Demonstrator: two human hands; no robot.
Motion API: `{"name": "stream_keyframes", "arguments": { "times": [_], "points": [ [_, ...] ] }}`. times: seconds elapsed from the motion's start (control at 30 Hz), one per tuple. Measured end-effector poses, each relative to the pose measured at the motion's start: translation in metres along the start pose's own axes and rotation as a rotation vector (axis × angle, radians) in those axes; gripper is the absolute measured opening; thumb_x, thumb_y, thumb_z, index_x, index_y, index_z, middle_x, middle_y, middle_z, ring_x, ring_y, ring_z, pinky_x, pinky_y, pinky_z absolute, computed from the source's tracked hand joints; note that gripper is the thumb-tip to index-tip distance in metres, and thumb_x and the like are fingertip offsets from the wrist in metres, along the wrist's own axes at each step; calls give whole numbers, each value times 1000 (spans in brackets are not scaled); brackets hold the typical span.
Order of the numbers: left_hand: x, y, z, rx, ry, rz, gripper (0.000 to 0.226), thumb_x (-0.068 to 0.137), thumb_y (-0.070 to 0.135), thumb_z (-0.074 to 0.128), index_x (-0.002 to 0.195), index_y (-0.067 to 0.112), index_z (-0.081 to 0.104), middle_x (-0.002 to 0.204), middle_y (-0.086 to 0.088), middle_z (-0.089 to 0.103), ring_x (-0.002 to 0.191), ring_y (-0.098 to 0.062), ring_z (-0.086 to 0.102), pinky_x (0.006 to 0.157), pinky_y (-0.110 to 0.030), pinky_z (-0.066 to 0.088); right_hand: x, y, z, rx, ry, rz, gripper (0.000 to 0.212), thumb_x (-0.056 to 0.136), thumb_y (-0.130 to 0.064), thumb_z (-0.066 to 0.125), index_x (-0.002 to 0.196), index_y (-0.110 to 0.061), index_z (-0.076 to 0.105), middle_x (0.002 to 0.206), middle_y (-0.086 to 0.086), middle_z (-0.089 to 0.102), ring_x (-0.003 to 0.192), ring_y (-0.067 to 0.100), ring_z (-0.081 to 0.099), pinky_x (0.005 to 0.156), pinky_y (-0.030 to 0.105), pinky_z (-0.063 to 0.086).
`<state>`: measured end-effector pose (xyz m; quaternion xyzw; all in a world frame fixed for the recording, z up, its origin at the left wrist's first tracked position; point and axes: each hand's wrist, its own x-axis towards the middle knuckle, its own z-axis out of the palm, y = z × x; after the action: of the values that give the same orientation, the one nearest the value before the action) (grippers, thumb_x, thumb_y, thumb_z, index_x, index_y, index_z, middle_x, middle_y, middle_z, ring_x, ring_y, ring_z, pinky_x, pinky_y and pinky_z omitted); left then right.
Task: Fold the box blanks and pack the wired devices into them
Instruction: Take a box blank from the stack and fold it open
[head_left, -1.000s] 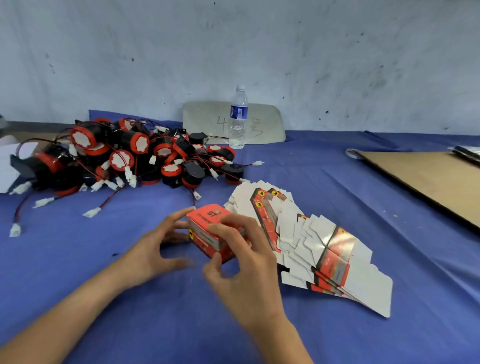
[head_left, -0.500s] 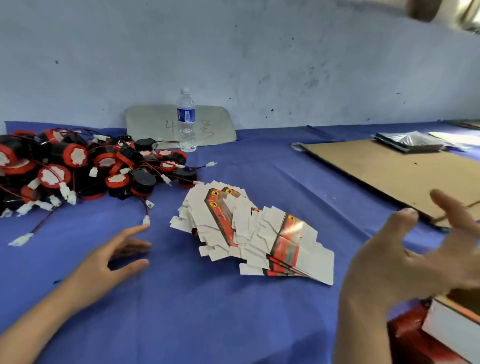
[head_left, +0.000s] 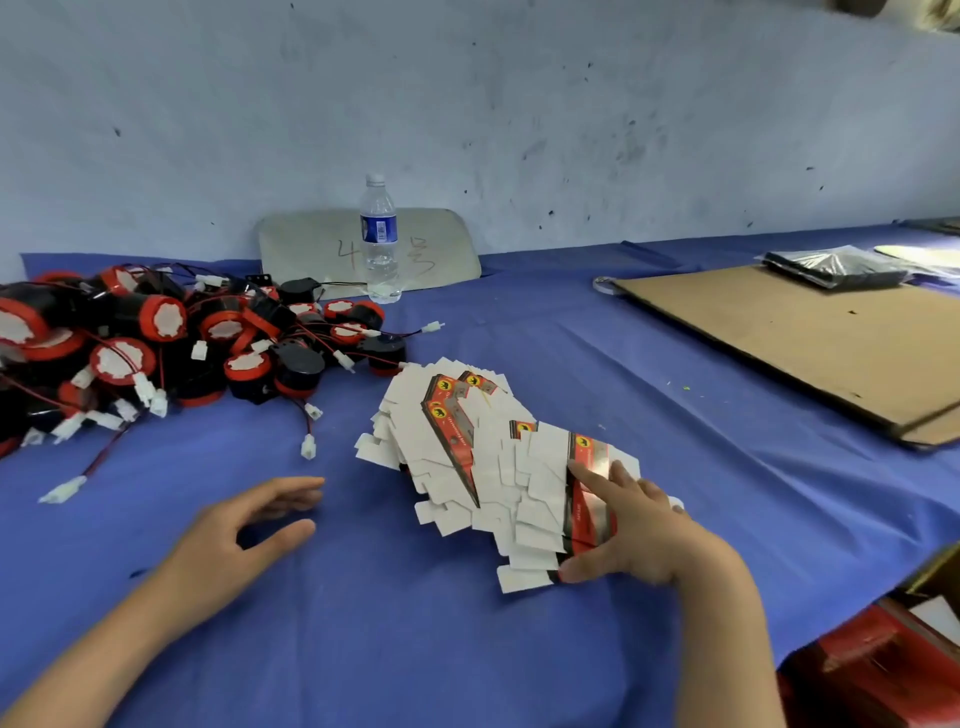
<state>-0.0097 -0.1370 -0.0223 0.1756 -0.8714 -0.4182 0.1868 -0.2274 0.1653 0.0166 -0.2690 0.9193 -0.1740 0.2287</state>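
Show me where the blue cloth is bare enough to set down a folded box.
Bare cloth lies between the left hand and right hand, near the front edge, and in the strip between the fanned box blanks and the cardboard sheet. It is crowded at the left, where the wired devices and their connectors sprawl, and around the water bottle.

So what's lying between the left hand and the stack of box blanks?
Nothing: in the head view, only bare blue cloth separates the left hand from the box blanks.
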Motion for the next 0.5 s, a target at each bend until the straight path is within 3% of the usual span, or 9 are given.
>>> {"name": "stream_keyframes", "arguments": {
  "times": [0.07,0.17,0.3,0.4,0.5],
  "points": [
    [0,0,-1,7,-1,8,34,84,14,69,112,32,65,107,22,69,103,4,63,89,-5,43,-4,0,-2,-19,-33,-11,113,65,-45,81,145,-54,2,160,-10,-8,147,20,-9,117,48,2],
    [-2,1,-1,9,-7,19,31,83,18,69,107,37,68,108,21,69,103,3,63,90,-5,43,-5,1,-2,17,55,-10,105,65,-40,82,143,-57,14,157,-15,10,143,24,8,108,42,17],
    [-2,5,-3,25,-27,31,32,75,36,64,105,49,65,110,22,68,104,6,62,92,-8,43,-2,-3,1,92,174,-24,90,69,-34,79,140,-56,27,130,-13,32,123,24,27,88,30,20],
    [-2,6,-2,29,-25,39,31,75,38,62,104,51,64,110,22,68,104,5,62,91,-8,43,1,-5,1,201,236,-38,83,73,-34,76,139,-53,30,123,-10,37,123,23,30,94,30,24],
    [-2,5,-2,31,-27,43,30,79,34,63,103,52,64,111,23,67,104,6,61,91,-6,43,0,-6,-2,312,233,-42,80,74,-33,75,137,-54,30,126,-7,41,121,24,37,106,43,32]
  ]
}}
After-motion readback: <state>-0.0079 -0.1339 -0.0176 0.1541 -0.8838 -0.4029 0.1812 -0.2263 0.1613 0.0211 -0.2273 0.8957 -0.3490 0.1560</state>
